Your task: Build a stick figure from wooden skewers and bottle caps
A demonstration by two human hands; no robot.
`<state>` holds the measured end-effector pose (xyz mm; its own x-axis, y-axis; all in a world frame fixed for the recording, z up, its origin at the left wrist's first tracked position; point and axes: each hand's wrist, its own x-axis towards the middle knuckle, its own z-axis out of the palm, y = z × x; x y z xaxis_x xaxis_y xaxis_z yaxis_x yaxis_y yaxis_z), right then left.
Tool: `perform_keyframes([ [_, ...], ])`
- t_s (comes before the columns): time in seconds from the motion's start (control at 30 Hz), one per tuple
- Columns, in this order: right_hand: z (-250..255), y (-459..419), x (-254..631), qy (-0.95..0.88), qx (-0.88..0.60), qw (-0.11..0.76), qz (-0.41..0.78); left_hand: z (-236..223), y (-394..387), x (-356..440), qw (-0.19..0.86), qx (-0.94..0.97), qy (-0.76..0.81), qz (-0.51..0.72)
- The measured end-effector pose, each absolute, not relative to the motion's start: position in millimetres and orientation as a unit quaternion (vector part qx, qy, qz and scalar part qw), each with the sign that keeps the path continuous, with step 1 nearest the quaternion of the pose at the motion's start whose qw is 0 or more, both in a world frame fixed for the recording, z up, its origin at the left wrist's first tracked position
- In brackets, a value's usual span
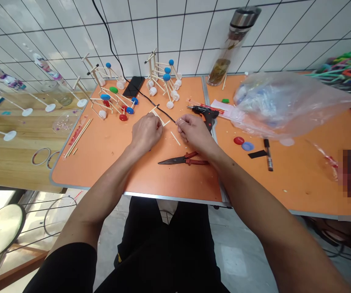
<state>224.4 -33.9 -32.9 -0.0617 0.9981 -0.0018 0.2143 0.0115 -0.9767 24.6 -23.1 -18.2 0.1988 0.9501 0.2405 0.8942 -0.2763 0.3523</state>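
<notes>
My left hand (146,132) is closed on a small frame of thin wooden sticks (163,122), whose ends stick out past the fingers. My right hand (194,129) is closed in a pinch beside the frame; what its fingertips hold is too small to make out. Between the hands a loose short stick (176,138) lies on the orange table (139,175). Long-nose pliers (175,160) with red handles lie below my right hand. A black glue gun (204,112) rests just behind that hand, partly hidden by it.
Stick models with bottle-cap wheels (104,97) stand at the back, near a black phone (133,86) and a black cable (111,44). To the right are a tall bottle (224,57), a plastic bag (273,101), caps (239,140) and a marker (268,156). Long sticks (79,138) lie left.
</notes>
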Motion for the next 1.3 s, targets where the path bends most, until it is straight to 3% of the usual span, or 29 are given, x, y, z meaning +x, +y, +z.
perform_keyframes([
  [0.17,-31,-33,224,-0.611,-0.539,0.439,0.379,-18,-31,34,0.041,0.793,0.561,0.236],
  [0.5,-33,-28,224,-0.586,-0.527,0.469,0.398,-18,-36,41,0.048,0.8,0.528,0.28],
  [0.6,-31,-27,227,-0.584,-0.532,0.485,0.376,-17,-32,38,0.119,0.767,0.523,0.353],
  [0.73,-28,-29,231,-0.589,-0.524,0.491,0.372,-16,-22,34,0.307,0.657,0.529,0.441],
  [0.9,-28,-30,232,-0.61,-0.515,0.47,0.376,-21,-19,36,0.532,0.546,0.485,0.428],
  [1.3,-31,-29,231,-0.646,-0.49,0.449,0.377,-27,-13,30,0.616,0.512,0.461,0.381],
])
